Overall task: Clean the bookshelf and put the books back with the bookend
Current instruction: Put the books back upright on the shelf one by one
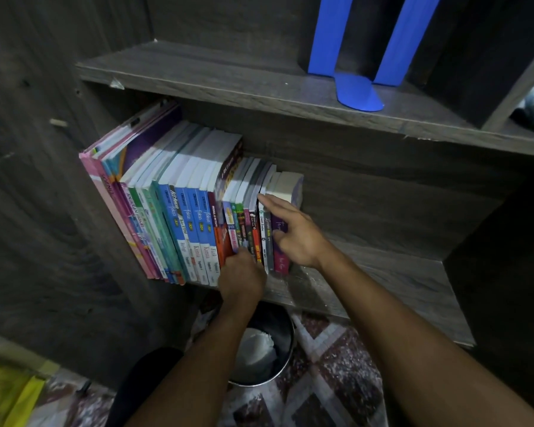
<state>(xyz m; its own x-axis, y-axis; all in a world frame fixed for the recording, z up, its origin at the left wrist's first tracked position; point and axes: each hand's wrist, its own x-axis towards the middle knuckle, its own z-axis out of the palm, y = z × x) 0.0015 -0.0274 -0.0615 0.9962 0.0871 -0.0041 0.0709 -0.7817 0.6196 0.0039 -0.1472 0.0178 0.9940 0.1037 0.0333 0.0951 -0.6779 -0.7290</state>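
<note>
1. Nearest me: bin (261, 349) on the rug (318, 359), right below the shelf front, w/ smth white inside. A book slipping off the edge prob lands in there.
2. Left hand (242, 275) is low at the spines of the thin books. I see only its back and the fingers are tucked out of view, so I can't tell if it pinches a spine or just pushes. Risk: a pull here drags neighbours fwd over the lip of the lower shelf (407, 263).
3. Right hand (293, 235) is apart from the L one, fingers straight, index tip on the top edge of a thin book, palm over the purple spine at the row's R end. It grips nothing.
4. Books (179, 211) stand in one row packed against the L wall. The R end is unsupported, w/ only bare shelf beyond it. If both hands let go, the last thin ones could topple right, domino-style.
5. Farthest: blue bookend (359, 94) sits on the upper shelf (216, 72), well apart from the row, not yet in use. Reaching for it frees a hand, and that's when the row is likeliest to go. I'd brace the end book w/ one hand while fetching.
</note>
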